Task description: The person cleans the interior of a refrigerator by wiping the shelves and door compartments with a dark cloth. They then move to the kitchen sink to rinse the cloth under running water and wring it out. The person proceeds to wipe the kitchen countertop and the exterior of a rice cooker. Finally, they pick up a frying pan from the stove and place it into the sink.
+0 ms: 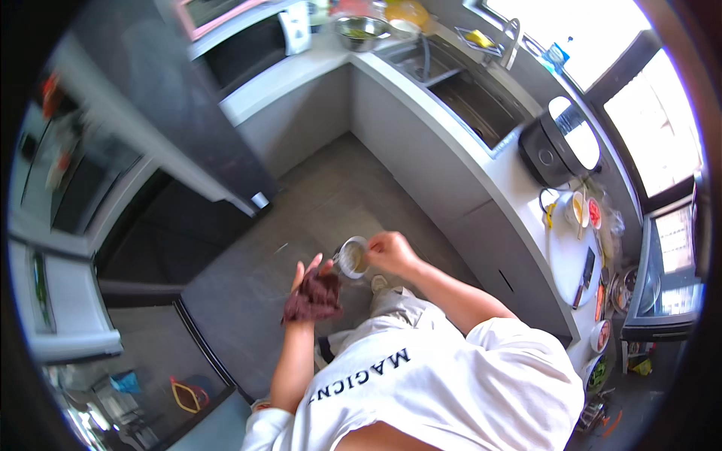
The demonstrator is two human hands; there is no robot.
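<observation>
A small round cup [353, 259] with a pale rim and cloudy, light-coloured contents is held above the floor before me. The curled fingers of my right hand [392, 253] close at its right edge; a thin utensil there could be hidden. On the other side, my left hand [309, 276] is partly covered by a crumpled dark-brown cloth [315, 299]. Its fingertips reach out past the cloth, close to a dark, handle-like part at the cup's left side. Whether they touch that part is hard to tell.
The grey-fronted counter [507, 180] curves along my right, bearing a sink [479, 107], a rice cooker [555, 144] and a white cutting board [564, 265] with a knife [588, 270]. A steel bowl [361, 35] stands at the far corner. The dark refrigerator [169, 96] is at left.
</observation>
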